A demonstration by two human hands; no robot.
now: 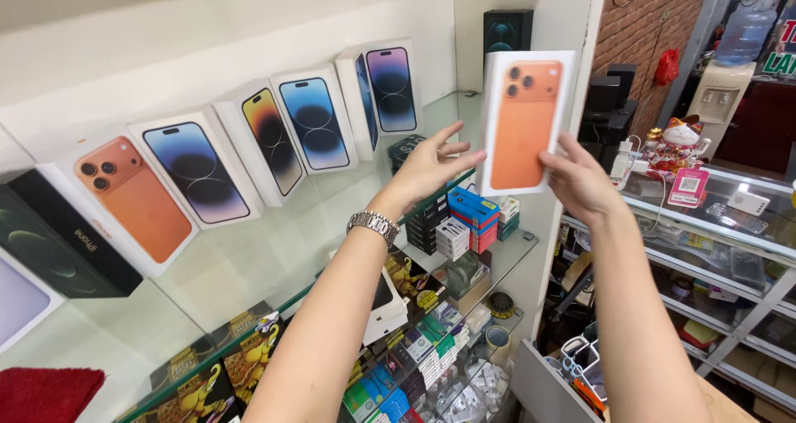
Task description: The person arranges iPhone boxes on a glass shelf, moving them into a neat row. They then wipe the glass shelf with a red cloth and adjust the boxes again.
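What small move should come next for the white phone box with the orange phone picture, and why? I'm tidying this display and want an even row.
Probably lower the white box with the orange phone picture toward the glass shelf. Both the left hand and right hand hold it up in the air, apart from the leaning row of white phone boxes, whose far end lies just left of it.

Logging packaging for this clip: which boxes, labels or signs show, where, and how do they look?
White phone box: orange phone pictured, held upright between left hand and right hand.
Row of white phone boxes: leaning on glass shelf, orange, blue, gold, purple pictures.
Black phone box: shelf's left end.
Pink stand sign: right glass counter.
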